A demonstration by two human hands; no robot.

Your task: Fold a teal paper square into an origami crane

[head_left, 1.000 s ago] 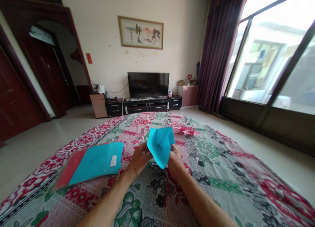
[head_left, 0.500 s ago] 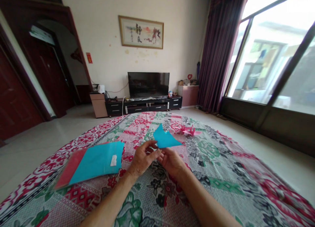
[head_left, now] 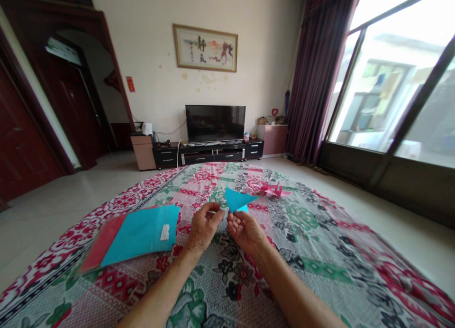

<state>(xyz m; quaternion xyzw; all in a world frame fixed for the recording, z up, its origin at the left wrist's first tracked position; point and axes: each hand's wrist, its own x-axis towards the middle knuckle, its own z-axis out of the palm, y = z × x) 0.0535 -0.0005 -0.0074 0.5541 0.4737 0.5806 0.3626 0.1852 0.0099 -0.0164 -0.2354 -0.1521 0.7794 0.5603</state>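
Observation:
A folded sheet of blue paper (head_left: 237,199) is held up over the table, its pointed corners spreading to the top and the right. My right hand (head_left: 247,231) pinches its lower corner between thumb and fingers. Just left of the paper is my left hand (head_left: 206,226), its thumb and forefinger curved and slightly apart with nothing visible between them. Beyond my right hand, folded pink paper pieces (head_left: 275,190) lie on the cloth. To the left rests a clear packet of blue and red paper sheets (head_left: 138,235) with a white label.
A patterned floral tablecloth (head_left: 305,242) covers the round table. Across the room, a television (head_left: 215,123) stands on a low black cabinet (head_left: 199,158). Purple curtains (head_left: 313,77) and a large window (head_left: 377,95) are at the right.
The blue paper has turned in my right hand, showing a different, narrower face. My left hand has come off it and moved slightly left.

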